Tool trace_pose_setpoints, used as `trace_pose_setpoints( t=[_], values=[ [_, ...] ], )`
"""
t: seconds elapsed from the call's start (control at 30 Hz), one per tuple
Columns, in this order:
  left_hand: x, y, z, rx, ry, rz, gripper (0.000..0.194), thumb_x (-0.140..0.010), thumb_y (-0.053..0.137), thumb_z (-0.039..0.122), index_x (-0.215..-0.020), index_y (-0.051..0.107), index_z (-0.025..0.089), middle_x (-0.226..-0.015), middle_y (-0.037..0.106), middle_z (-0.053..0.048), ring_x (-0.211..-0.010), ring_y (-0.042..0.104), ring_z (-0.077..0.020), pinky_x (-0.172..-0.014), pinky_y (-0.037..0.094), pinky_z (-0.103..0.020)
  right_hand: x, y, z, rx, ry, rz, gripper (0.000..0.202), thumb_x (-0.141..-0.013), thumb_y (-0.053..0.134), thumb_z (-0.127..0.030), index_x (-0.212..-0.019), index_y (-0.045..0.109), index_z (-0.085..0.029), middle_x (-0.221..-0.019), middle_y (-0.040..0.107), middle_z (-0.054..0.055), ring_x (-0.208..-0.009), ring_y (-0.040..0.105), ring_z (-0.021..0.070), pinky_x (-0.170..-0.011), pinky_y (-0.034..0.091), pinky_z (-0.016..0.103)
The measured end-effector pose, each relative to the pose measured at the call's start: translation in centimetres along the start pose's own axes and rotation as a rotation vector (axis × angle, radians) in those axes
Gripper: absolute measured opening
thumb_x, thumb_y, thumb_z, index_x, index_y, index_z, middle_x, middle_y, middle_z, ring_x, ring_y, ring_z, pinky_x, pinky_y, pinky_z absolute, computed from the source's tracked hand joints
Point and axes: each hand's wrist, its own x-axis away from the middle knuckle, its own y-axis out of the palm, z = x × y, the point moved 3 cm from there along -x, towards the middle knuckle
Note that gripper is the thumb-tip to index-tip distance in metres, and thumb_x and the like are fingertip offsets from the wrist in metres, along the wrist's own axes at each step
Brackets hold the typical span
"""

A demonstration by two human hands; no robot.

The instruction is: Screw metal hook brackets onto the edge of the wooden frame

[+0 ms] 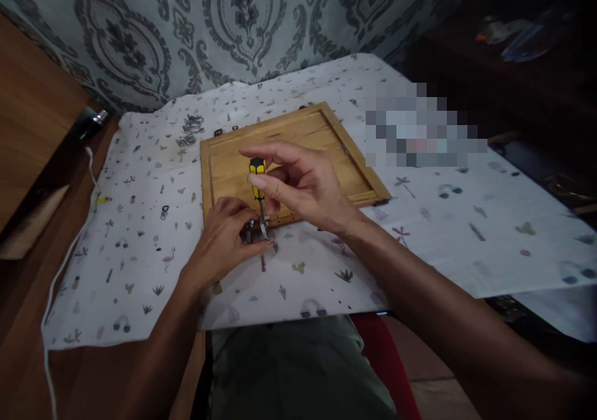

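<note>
A framed wooden panel point(280, 152) lies on the patterned white cloth. My right hand point(303, 183) has its thumb on the handle of a yellow and black screwdriver point(257, 180), index finger stretched over the top. The screwdriver stands nearly upright, its shaft pointing down at a small metal hinge point(265, 228) by the panel's near edge. My left hand point(228, 230) holds the hinge between thumb and fingers. Whether the tip sits in a screw is too small to tell.
Several metal hinges point(191, 130) lie on the cloth point(153, 233) behind the panel's left side. A white cable point(58, 277) runs down the left. A pixelated patch covers something at the right. A patterned curtain point(252, 22) hangs behind.
</note>
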Motion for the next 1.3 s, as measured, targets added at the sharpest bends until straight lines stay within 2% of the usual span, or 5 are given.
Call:
trace_pose_setpoints(
  t=[0.23, 0.4, 0.57, 1.17, 1.3],
  values=[
    [0.0, 0.0, 0.0, 0.0, 0.0, 0.005, 0.029, -0.085, 0.085, 0.048, -0.094, 0.074, 0.022, -0.105, 0.069, -0.006, -0.109, 0.057, -0.0295, -0.1, 0.049, -0.048, -0.1, 0.3, 0.2, -0.036, -0.032, 0.008, 0.033, -0.087, 0.083, -0.045, -0.092, 0.063, -0.019, -0.078, 0.062, -0.006, -0.048, 0.058, 0.0033, -0.042, 0.046, 0.016],
    [0.1, 0.0, 0.0, 0.005, -0.004, -0.004, 0.032, -0.084, 0.086, 0.049, -0.093, 0.074, 0.021, -0.105, 0.068, -0.006, -0.109, 0.057, -0.0298, -0.099, 0.048, -0.047, 0.0, -0.1, -0.6, 0.029, -0.062, 0.138, 0.032, -0.089, 0.081, -0.046, -0.09, 0.061, -0.021, -0.089, 0.066, -0.004, -0.048, 0.058, 0.0028, -0.042, 0.047, 0.017],
    [0.1, 0.0, -0.1, 0.012, -0.006, -0.003, 0.032, -0.083, 0.087, 0.049, -0.097, 0.075, 0.022, -0.103, 0.068, -0.005, -0.107, 0.057, -0.029, -0.096, 0.049, -0.046, -0.1, -0.5, -1.0, 0.064, -0.09, 0.181, 0.029, -0.09, 0.08, -0.045, -0.088, 0.062, -0.022, -0.086, 0.067, -0.004, -0.046, 0.057, 0.0029, -0.041, 0.045, 0.018],
    [0.1, 0.1, -0.1, -0.01, 0.01, 0.008, 0.031, -0.085, 0.084, 0.051, -0.091, 0.074, 0.022, -0.104, 0.067, -0.006, -0.108, 0.057, -0.0292, -0.099, 0.05, -0.048, 0.0, 0.1, -0.1, 0.018, -0.011, 0.072, 0.033, -0.089, 0.08, -0.047, -0.088, 0.059, -0.022, -0.079, 0.059, -0.005, -0.046, 0.054, 0.0039, -0.039, 0.042, 0.018],
    [0.2, 0.1, -0.1, -0.002, 0.003, 0.013, 0.03, -0.084, 0.086, 0.048, -0.099, 0.076, 0.024, -0.109, 0.067, -0.006, -0.111, 0.057, -0.0304, -0.099, 0.049, -0.048, -0.1, 0.1, 0.0, 0.007, 0.0, 0.053, 0.036, -0.087, 0.081, -0.05, -0.089, 0.059, -0.021, -0.08, 0.06, -0.005, -0.047, 0.054, 0.0036, -0.04, 0.042, 0.017]
  ],
)
